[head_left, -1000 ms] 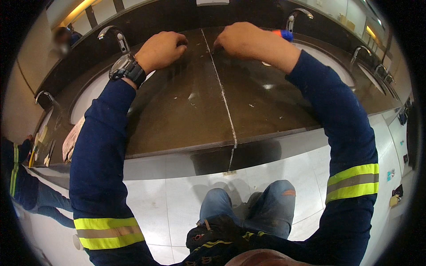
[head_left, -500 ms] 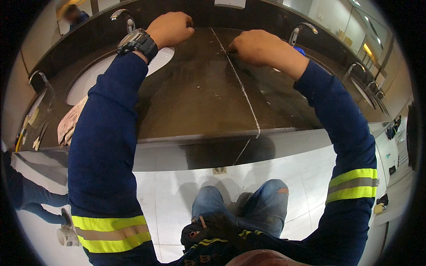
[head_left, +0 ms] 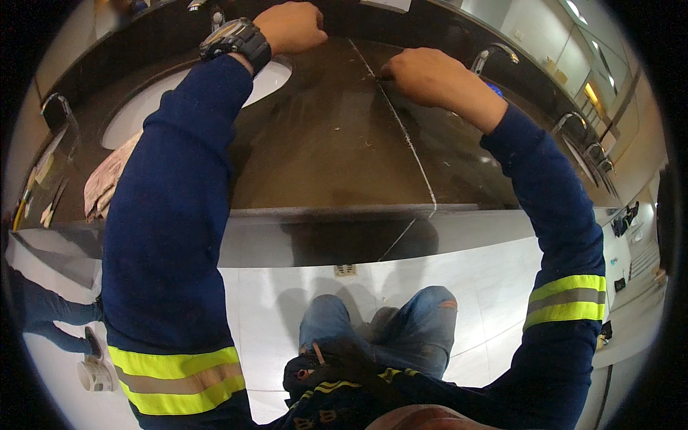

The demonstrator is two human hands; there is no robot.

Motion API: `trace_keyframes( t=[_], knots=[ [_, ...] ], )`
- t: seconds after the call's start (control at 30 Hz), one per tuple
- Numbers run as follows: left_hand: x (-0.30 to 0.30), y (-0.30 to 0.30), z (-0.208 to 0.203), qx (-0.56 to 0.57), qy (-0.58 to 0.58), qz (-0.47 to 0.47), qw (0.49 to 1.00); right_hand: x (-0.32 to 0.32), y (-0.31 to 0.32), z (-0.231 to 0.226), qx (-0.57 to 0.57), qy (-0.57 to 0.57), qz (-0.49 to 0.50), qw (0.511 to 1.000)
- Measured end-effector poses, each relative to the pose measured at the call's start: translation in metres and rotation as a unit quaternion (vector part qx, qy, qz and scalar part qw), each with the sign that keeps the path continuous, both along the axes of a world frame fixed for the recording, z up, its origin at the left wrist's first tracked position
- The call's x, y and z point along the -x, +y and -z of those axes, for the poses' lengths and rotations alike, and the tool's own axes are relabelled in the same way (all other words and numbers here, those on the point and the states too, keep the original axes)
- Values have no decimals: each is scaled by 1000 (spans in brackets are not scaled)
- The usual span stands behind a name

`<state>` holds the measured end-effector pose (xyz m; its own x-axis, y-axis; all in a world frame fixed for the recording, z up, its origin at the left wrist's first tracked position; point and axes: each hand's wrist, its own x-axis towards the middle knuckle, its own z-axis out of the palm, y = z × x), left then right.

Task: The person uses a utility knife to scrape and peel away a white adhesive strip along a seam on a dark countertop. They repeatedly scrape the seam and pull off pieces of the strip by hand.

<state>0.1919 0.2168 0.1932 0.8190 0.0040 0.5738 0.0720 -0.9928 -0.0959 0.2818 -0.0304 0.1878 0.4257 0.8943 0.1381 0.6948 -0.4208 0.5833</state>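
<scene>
Right hand [head_left: 424, 75] shifted frontward; seam [head_left: 408, 136] between hands [head_left: 290, 29], nearest right; both curled, contents hidden.

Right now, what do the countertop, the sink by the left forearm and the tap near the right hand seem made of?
Countertop: probably stone or lookalike, semi-polished; dark brown, soft reflections. Sink: likely glazed ceramic, smooth and white. Tap: apparently chromed metal, with bright highlights.
</scene>
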Motion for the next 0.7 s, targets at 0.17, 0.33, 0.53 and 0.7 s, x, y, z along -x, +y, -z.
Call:
trace_keyframes(
  t=[0.17, 0.33, 0.53, 0.7],
  knots=[
    [2, -11, -3, 20, -2, -25, 999, 8, 5, 2, -32, -14, -41, 999],
    [4, -10, -5, 19, -6, -29, 999, 2, 13, 7, -21, -38, -40, 998],
    [-2, -1, 3, 38, 2, -33, 999, -2, 17, 5, -25, 27, 25, 999],
    [3, 1, -5, 41, 8, -42, 998, -31, 8, -14, -51, 56, -1, 997]
  ],
)
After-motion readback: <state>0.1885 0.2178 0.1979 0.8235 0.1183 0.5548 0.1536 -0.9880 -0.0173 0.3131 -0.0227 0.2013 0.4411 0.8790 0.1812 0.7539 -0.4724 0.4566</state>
